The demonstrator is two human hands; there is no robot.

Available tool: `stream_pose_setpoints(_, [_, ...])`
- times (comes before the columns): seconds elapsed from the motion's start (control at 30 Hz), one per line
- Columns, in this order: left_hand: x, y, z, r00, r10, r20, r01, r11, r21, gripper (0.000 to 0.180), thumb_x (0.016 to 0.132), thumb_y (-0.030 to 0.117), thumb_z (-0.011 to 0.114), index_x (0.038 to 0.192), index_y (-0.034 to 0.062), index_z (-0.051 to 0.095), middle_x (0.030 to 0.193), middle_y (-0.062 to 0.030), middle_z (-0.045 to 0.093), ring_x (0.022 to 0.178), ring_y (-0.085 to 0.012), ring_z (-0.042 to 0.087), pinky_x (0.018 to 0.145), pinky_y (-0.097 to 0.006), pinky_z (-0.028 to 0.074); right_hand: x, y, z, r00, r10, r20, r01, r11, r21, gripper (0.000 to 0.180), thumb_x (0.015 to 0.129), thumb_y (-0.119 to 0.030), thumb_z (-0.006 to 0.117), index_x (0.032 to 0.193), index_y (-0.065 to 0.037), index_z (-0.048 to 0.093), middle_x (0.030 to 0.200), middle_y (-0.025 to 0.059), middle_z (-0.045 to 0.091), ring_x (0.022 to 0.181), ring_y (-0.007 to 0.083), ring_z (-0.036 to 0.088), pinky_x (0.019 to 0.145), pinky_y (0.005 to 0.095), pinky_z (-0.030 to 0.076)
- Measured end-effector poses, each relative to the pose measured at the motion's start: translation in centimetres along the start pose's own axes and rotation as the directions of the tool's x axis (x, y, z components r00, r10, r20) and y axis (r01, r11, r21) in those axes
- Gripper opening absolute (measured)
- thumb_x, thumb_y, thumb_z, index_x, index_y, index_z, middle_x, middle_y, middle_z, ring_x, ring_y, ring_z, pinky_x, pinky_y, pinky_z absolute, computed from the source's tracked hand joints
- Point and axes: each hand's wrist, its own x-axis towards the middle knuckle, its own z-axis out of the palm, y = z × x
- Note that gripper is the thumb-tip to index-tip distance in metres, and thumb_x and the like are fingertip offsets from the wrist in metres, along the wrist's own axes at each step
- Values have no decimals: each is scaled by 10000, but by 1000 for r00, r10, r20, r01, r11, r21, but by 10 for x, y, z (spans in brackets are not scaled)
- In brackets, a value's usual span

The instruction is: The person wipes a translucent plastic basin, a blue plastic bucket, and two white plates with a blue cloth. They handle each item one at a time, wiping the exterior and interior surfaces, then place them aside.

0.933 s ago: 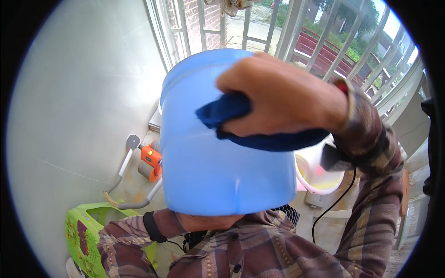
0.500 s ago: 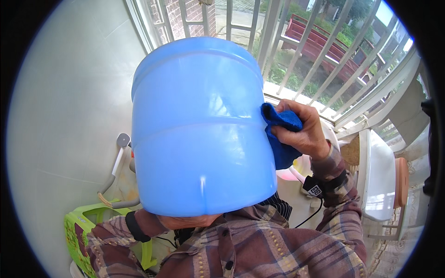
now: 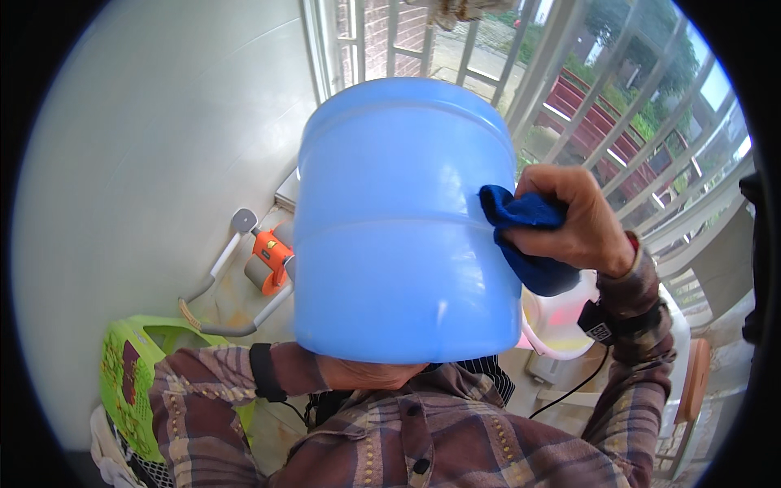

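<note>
Blue bucket (image 3: 399, 268) mid-frame, my right hand (image 3: 573, 215) pinching blue cloth (image 3: 525, 213), centre right, my left hand (image 3: 374, 374), lower centre, grip I cannot tell

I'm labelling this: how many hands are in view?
2: the left hand, partly hidden at the near edge of the blue bucket; the right hand, holding a blue cloth at the bucket's right.

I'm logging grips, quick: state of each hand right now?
Left hand: at the blue bucket's near end; fingers hidden, grip can't be told.
Right hand: closed on a blue cloth.
</note>
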Motion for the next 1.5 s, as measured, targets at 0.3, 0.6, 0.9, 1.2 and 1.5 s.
stream_pose_setpoints(0.3, [12, -2, 4, 984, -166, -65, 115, 870, -479, 399, 856, 192, 533, 1202, 0, 587, 1152, -173, 611, 1010, -286, 606, 883, -429, 503, 106, -114, 56, 821, -389, 418, 555, 715, -425, 168, 691, -63, 691, 837, 13, 658, 842, 193, 656, 841, 352, 655, 691, 410, 531])
stream_pose_setpoints(0.6, [16, -20, 6, 975, 18, -222, 0, 996, 84, 362, 888, 177, 538, 1221, 51, 607, 1164, -68, 633, 992, -159, 600, 877, -308, 479, 72, -134, 82, 631, -629, 454, 766, 599, -233, 86, 667, -64, 643, 724, -3, 621, 699, 159, 607, 645, 316, 638, 535, 387, 528])
stream_pose_setpoints(0.9, [11, -18, -4, 994, 84, -65, -79, 994, 81, 452, 886, 252, 508, 1290, 56, 562, 1219, -108, 602, 1109, -251, 567, 918, -414, 485, 33, -68, 43, 563, -826, 15, 780, 525, -341, 273, 620, -89, 717, 765, -28, 493, 734, 89, 518, 547, 202, 522, 443, 311, 403])
stream_pose_setpoints(1.2, [14, -18, 3, 996, 48, -70, -54, 995, -83, 420, 879, 218, 500, 1272, 99, 588, 1171, -126, 606, 1081, -261, 556, 911, -499, 487, -41, 60, 65, 753, -328, -570, 256, 945, -205, 198, 685, -4, 692, 780, 3, 518, 773, 96, 574, 627, 176, 566, 577, 267, 463])
stream_pose_setpoints(1.5, [7, -6, 7, 969, 201, 146, -210, 976, 51, 344, 926, 250, 492, 1215, 103, 605, 1130, -99, 621, 1037, -265, 594, 901, -439, 501, -37, 137, 105, 702, 246, -668, 10, 935, 355, 143, 827, -95, 655, 772, -21, 545, 636, -13, 489, 581, 70, 437, 523, 240, 384])
